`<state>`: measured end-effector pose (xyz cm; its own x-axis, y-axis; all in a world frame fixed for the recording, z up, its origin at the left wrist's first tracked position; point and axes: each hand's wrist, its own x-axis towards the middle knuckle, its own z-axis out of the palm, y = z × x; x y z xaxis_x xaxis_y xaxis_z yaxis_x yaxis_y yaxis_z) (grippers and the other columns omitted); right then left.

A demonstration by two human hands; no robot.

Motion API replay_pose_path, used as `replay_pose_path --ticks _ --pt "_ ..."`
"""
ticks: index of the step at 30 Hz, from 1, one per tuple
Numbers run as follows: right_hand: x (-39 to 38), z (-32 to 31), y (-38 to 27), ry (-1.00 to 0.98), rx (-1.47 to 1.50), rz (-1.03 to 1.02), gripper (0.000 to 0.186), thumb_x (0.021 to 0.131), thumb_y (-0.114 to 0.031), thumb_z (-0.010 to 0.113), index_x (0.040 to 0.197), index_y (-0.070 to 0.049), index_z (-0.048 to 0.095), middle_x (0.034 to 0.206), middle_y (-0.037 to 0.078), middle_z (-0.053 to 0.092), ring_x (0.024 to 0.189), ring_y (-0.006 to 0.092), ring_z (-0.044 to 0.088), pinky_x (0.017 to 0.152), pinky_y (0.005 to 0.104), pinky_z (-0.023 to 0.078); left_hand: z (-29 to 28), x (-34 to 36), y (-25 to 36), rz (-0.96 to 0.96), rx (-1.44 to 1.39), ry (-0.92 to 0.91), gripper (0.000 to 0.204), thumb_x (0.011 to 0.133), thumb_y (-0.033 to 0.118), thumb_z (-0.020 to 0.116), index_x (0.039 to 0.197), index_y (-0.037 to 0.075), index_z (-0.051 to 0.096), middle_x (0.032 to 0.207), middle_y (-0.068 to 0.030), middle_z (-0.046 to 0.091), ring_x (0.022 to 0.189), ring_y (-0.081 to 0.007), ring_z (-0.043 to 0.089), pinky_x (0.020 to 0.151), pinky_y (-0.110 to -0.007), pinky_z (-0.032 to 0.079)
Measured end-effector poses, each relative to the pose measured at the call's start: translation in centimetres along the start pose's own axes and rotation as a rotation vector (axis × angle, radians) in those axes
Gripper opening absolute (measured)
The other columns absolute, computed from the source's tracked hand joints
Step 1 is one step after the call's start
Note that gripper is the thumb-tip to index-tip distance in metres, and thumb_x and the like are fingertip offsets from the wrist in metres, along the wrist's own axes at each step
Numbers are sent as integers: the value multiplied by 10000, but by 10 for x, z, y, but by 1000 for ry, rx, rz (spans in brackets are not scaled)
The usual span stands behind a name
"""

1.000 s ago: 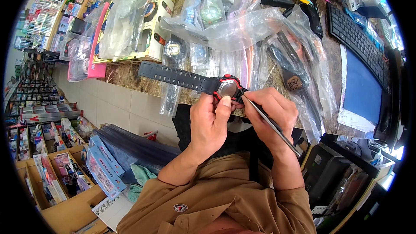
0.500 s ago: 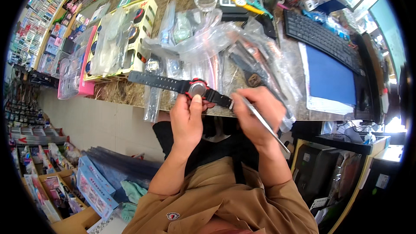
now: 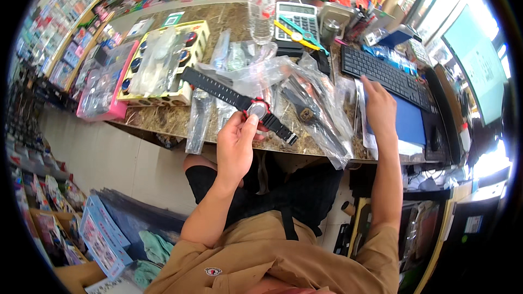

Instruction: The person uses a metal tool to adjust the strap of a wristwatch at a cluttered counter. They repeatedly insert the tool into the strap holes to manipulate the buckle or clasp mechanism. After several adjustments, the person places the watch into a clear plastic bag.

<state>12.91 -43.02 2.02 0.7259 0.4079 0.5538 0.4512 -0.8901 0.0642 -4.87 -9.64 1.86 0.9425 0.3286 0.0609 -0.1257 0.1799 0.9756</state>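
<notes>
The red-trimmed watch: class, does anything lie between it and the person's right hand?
Yes: clear plastic bags, one holding a dark watch, lie on the table between the right hand and the red-trimmed watch in the left hand.

This is a small shop: shelves (image 3: 83,28) crowded with packaged goods (image 3: 49,16) stand left of the marbled worktop (image 3: 163,121); on it lie watches (image 3: 306,114) in clear bags (image 3: 339,153), with a calculator (image 3: 296,17) toward its back and a keyboard (image 3: 381,71) toward its right.

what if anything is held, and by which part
The left hand holds the black watch by its case; whether the right hand holds anything cannot be told.
</notes>
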Motion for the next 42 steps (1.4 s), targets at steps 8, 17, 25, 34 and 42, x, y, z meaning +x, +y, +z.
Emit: replay_pose_path --ticks 8,17,25,34,42 --pt "1 -78 -179 -258 1174 272 253 1042 -109 710 1250 33 738 1022 114 810 852 156 731 774 318 581 19 -8 10 60 -136 3 195 1072 76 685 1236 -28 665 1129 -56 725 960 -86 682 872 -264 588" --pt "3 -71 -190 -116 1171 161 160 951 -114 813 1046 5 762 942 153 738 801 323 709 687 405 549 10 -10 18 157 -102 54 207 1055 57 725 1213 -55 651 1054 -71 743 933 -84 688 858 -249 576" --pt "-6 -74 -181 -481 1544 378 244 973 -193 842 1077 15 769 867 51 760 728 108 678 663 286 541 3 -15 29 -4 -189 -35 268 1071 192 717 1177 -53 729 1072 -106 769 976 -163 753 895 -330 647" --pt "-10 -68 -192 -324 1435 438 216 930 -149 837 1005 39 761 823 61 759 697 99 658 650 308 541 22 -30 19 260 136 117 206 1023 92 782 1130 -37 663 1000 -43 729 855 -58 627 766 -239 525" --pt "-13 -65 -207 -5 1127 338 175 910 -123 810 947 36 747 794 155 748 662 222 699 636 336 542 23 -26 7 303 234 173 205 1032 103 774 1139 -39 672 956 -33 731 832 -73 649 760 -255 553"
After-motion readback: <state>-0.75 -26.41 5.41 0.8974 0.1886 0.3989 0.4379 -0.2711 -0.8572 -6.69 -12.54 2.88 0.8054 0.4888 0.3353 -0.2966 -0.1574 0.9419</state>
